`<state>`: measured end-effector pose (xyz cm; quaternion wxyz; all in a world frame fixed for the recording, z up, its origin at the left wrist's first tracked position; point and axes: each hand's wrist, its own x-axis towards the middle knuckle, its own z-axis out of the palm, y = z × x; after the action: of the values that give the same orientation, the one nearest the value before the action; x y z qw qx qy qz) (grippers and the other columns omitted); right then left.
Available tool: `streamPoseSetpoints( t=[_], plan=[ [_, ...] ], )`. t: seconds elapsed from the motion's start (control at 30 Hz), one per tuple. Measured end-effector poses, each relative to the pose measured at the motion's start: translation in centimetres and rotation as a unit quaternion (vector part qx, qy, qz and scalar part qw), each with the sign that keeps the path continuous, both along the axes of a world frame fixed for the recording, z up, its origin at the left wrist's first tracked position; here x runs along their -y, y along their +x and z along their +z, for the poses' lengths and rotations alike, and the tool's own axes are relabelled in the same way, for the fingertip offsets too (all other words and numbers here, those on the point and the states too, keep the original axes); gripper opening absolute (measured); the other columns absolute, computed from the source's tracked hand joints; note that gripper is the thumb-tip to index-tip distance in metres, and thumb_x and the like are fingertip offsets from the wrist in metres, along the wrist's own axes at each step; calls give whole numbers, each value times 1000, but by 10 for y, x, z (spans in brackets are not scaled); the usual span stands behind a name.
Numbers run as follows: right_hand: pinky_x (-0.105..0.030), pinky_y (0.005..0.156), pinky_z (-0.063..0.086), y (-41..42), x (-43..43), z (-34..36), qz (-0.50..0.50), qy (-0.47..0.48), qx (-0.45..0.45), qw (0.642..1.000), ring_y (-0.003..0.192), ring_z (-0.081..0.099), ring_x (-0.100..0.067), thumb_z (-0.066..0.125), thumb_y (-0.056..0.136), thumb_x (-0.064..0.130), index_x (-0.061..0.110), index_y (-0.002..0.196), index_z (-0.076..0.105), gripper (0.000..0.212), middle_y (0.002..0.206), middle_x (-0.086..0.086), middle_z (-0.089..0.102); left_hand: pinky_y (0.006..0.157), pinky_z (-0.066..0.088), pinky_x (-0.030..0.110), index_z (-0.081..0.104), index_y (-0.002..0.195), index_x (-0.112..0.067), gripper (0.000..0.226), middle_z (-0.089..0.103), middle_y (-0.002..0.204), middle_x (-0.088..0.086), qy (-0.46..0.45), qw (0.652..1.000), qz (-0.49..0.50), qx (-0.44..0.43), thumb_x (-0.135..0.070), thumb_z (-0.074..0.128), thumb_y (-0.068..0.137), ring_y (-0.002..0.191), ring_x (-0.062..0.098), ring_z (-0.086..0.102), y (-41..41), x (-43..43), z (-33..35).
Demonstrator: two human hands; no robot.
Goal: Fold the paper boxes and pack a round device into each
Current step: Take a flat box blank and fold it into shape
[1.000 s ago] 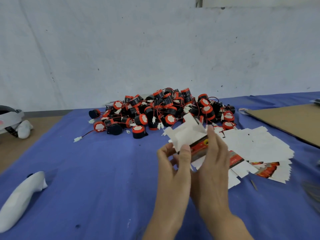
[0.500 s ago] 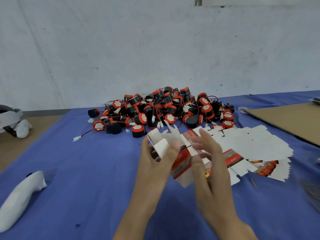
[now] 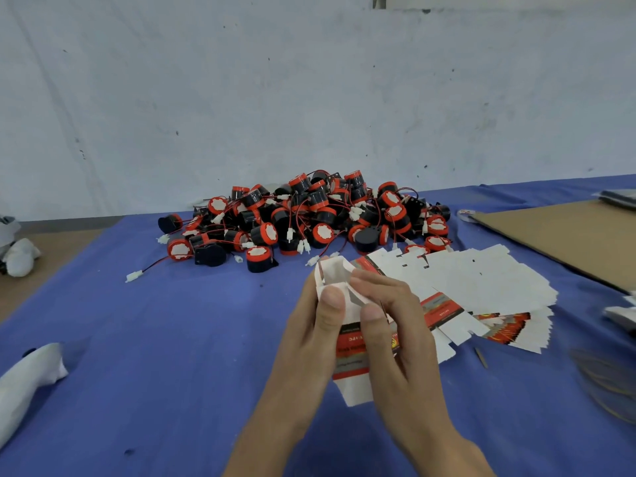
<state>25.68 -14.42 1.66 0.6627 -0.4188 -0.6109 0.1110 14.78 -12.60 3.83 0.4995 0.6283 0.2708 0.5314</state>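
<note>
A half-folded white paper box (image 3: 351,352) with a red and black printed band is held above the blue table between both hands. My left hand (image 3: 309,332) grips its left side, thumb pressed on a top flap. My right hand (image 3: 395,339) holds the right side, fingers bending the upper flaps inward. A pile of black and red round devices (image 3: 303,218) with red wires and white plugs lies behind. A fanned stack of flat box blanks (image 3: 481,287) lies to the right of the hands.
The blue cloth (image 3: 155,339) covers the table. A brown cardboard sheet (image 3: 568,235) lies at the far right. A white object (image 3: 24,383) rests at the left front, another white object (image 3: 19,253) at the left edge. A white wall stands behind.
The box has been turned from lying across the hands to standing upright. Both hands moved closer together, and the fingers now press on the top flaps.
</note>
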Motion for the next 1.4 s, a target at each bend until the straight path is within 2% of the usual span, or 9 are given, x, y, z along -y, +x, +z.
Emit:
streamPoseSetpoints(
  t=[0.3,0.43,0.57,0.67,0.83,1.03,1.13,1.27,1.4],
  plan=[
    [-14,95,39,1,3,3,-51,23,-1,998,121,54,-16,32,104,56,38,101,61,34,113,21,62,73,56,16,65,109,-51,61,73,106,-13,11,1000,-3,4,-92,50,66,98,8,71,6,3,-3],
    [-18,91,46,1,1,1,-40,-13,-25,999,121,54,-18,28,101,63,43,95,61,40,122,19,58,73,54,12,61,115,-55,63,71,110,-19,15,1000,-6,-5,-92,49,65,102,3,69,6,5,-3],
    [-30,91,50,2,1,-3,-18,-26,-20,999,127,54,-23,28,101,64,42,96,62,41,138,13,49,71,51,7,58,109,-67,34,69,108,-28,27,1000,-2,-11,-75,45,78,99,-5,67,6,7,2],
    [-28,101,45,2,2,-4,2,-10,6,1000,139,43,-21,34,101,63,41,107,58,33,144,11,43,77,54,13,59,122,-42,48,70,113,-13,33,999,9,3,-70,45,85,103,7,68,4,3,0],
    [-37,112,41,1,2,-6,40,-52,30,997,147,32,-17,45,94,67,45,140,39,51,152,15,36,69,55,21,60,106,-32,32,70,98,-5,4,1000,27,-3,-56,51,87,87,9,69,1,-2,-1],
    [-7,94,42,4,1,-5,56,-92,39,993,131,48,-10,52,91,53,44,132,54,42,135,12,47,65,54,17,62,94,-25,14,67,86,-8,-6,999,34,-27,-34,53,89,79,5,67,-1,-7,-8],
    [-9,91,44,6,1,-6,31,-81,35,996,127,50,-12,51,89,48,40,123,57,35,129,14,49,73,58,24,64,104,-21,25,71,99,-3,-11,1000,10,-11,-40,54,91,92,14,70,-1,-9,-9],
    [-12,87,46,13,-2,-5,-6,-72,12,997,123,51,-13,48,83,40,32,114,57,33,128,12,48,99,53,31,67,122,-35,58,68,127,-5,-75,993,-71,53,-74,36,92,119,16,63,0,-9,-2],
    [-10,84,45,15,-2,-8,-28,-52,42,997,123,50,-16,47,81,33,34,114,57,34,131,13,46,82,58,30,73,113,-40,50,70,125,3,-192,973,-100,84,-66,44,82,114,20,67,6,-9,1]
  ],
)
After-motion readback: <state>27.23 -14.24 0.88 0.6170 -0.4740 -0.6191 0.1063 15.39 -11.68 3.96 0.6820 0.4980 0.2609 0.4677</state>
